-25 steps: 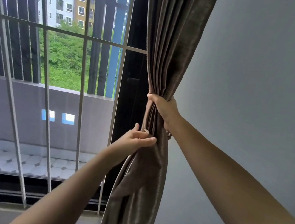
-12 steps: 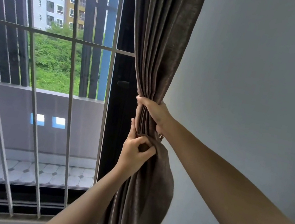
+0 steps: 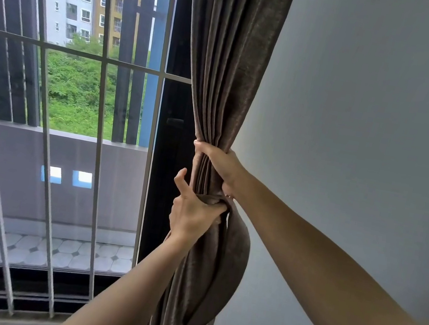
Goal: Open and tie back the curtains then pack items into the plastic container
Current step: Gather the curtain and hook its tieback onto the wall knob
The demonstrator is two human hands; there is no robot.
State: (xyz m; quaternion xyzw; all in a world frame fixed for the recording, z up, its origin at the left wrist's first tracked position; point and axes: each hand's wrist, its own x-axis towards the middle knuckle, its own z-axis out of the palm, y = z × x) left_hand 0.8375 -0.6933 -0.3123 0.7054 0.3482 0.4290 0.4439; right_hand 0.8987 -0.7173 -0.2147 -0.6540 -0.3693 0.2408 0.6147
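Observation:
A brown curtain (image 3: 230,65) hangs gathered at the right side of the window, bunched into a narrow waist. My right hand (image 3: 220,163) squeezes the bunched folds at that waist. Just below it, my left hand (image 3: 191,214) is closed on a matching brown tie-back band (image 3: 229,265), which wraps across the front of the curtain and droops in a loop down its right side. The plastic container is out of sight.
A window with white metal bars (image 3: 91,169) fills the left half, with a dark frame post (image 3: 164,153) beside the curtain. A plain grey wall (image 3: 370,132) fills the right. A balcony, greenery and buildings lie outside.
My left hand went from loosely touching the curtain to gripping the tie-back band and drawing it across the front of the folds. My right hand kept its hold on the waist.

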